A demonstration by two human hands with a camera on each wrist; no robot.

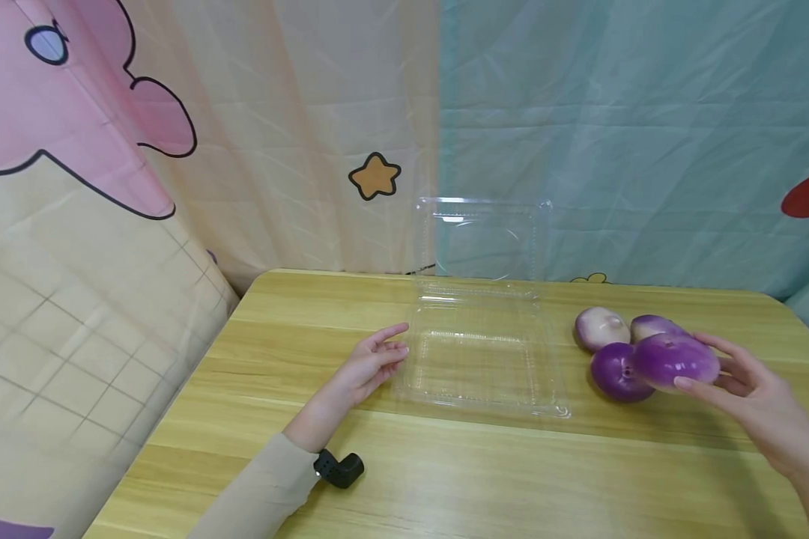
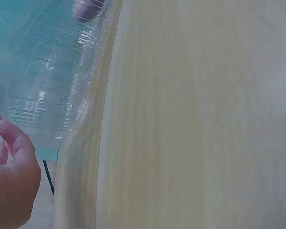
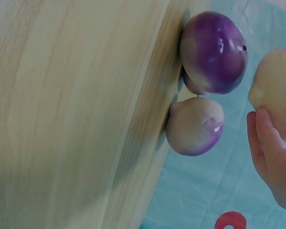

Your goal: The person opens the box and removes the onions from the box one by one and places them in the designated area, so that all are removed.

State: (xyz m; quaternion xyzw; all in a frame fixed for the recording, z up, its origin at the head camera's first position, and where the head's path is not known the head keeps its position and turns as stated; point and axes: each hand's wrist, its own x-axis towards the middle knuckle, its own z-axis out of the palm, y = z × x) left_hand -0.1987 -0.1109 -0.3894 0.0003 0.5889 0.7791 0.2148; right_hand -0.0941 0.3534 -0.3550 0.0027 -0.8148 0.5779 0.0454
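Note:
Beside the left edge of a clear plastic clamshell box is my left hand. In the left wrist view its thumb and fingertips pinch the rim of the box. The lid stands up at the back, hinged open. My right hand grips a purple-and-white turnip between thumb and fingers, raised over the table. Three more turnips lie grouped just left of it: a pale one, a deep purple one and one partly hidden behind. The right wrist view shows the held turnip's pale underside.
A light wood-grain table carries everything, its far edge close to a printed curtain. A black band with a small device sits on my left wrist.

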